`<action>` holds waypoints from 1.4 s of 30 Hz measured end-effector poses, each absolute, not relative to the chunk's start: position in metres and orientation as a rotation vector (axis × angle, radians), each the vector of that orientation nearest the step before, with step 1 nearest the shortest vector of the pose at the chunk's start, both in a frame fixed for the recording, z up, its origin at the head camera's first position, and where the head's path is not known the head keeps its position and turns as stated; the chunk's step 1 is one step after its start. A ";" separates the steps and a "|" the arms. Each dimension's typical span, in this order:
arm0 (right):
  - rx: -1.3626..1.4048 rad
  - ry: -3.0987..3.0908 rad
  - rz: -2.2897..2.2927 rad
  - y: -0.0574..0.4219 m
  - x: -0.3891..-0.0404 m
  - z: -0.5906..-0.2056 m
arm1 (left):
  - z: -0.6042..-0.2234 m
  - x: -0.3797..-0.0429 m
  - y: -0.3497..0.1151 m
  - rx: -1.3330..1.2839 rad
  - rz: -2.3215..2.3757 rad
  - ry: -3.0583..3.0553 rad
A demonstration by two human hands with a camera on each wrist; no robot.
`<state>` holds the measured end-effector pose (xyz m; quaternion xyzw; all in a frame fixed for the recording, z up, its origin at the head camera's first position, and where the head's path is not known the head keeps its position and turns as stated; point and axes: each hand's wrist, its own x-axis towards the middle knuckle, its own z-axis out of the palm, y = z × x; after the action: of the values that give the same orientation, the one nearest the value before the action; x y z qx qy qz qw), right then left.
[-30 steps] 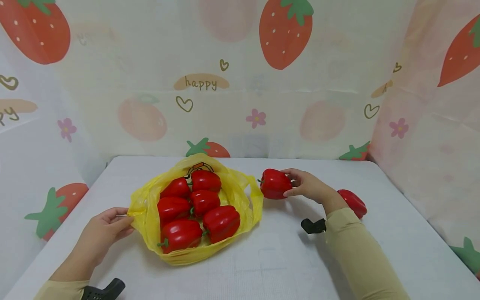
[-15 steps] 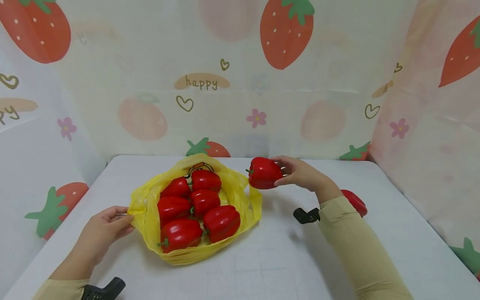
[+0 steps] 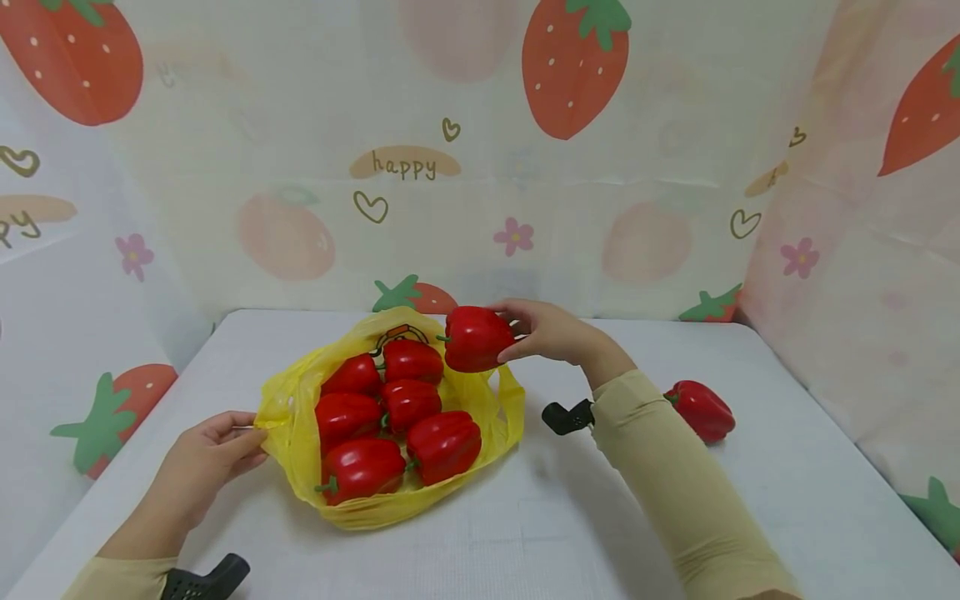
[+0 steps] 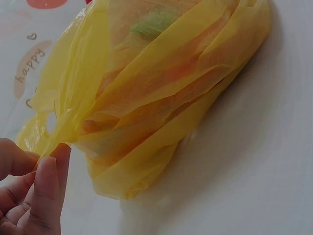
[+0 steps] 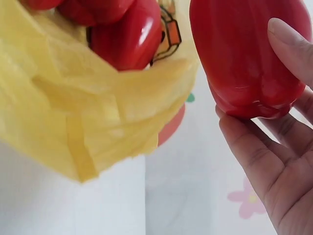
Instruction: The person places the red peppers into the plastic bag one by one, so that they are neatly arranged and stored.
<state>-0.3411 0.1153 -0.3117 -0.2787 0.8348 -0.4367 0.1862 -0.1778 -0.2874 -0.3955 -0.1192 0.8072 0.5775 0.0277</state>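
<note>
A yellow plastic bag [image 3: 348, 518] lies with its mouth wide on the table, several red bell peppers [image 3: 444, 447] inside it. My left hand [image 3: 210, 458] pinches the bag's left edge between thumb and fingers; the left wrist view shows the gathered plastic [image 4: 54, 132] at the fingertips. My right hand [image 3: 551, 333] grips a red bell pepper [image 3: 477, 339] by its blunt end, its green stem pointing left. In the head view this pepper overlaps the bag's far right rim. The right wrist view has the held pepper [image 5: 249, 54] beside the bag's opening.
One more red bell pepper [image 3: 701, 411] lies on the white table [image 3: 757, 517] to the right, beyond my right sleeve. A strawberry-printed cloth [image 3: 660, 100] rises behind the table and along both sides. The bag's loose handle [image 3: 512, 400] sticks out on its right.
My right hand has carried the bell pepper up and to the left, from beside the bag to over its far right rim. My left hand stays on the bag's edge.
</note>
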 end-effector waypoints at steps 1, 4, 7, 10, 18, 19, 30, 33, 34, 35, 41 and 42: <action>-0.802 2.351 -1.220 0.111 -0.341 -0.311 | -0.395 -0.178 -0.287 -0.368 1.786 2.491; -0.854 2.355 -1.193 0.099 -0.342 -0.311 | -0.395 -0.177 -0.288 -0.368 1.778 2.501; -0.883 2.377 -1.155 0.086 -0.341 -0.312 | -0.394 -0.177 -0.289 -0.367 1.767 2.513; -0.905 2.388 -1.125 0.074 -0.341 -0.314 | -0.394 -0.176 -0.289 -0.362 1.768 2.519; -0.941 2.364 -1.074 0.042 -0.340 -0.319 | -0.395 -0.176 -0.289 -0.351 1.806 2.504; -0.943 2.360 -1.070 0.038 -0.340 -0.319 | -0.395 -0.177 -0.290 -0.346 1.813 2.503; -0.952 2.334 -1.012 0.008 -0.333 -0.318 | -0.393 -0.177 -0.289 -0.333 1.801 2.535; -0.961 2.340 -0.986 0.003 -0.333 -0.318 | -0.393 -0.176 -0.290 -0.345 1.800 2.539; -0.969 2.342 -0.976 0.002 -0.333 -0.319 | -0.393 -0.176 -0.290 -0.351 1.797 2.540; -0.977 2.346 -0.963 0.000 -0.332 -0.319 | -0.393 -0.176 -0.290 -0.354 1.796 2.542; -0.999 2.366 -0.889 -0.008 -0.331 -0.323 | -0.394 -0.175 -0.293 -0.375 1.774 2.557; -0.996 2.368 -0.885 -0.009 -0.332 -0.323 | -0.394 -0.175 -0.293 -0.379 1.769 2.558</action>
<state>-0.3316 -0.0094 -0.3235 -0.3583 0.8520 -0.3183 0.2109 -0.1752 -0.2934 -0.3938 -0.1211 0.8164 0.5646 0.0043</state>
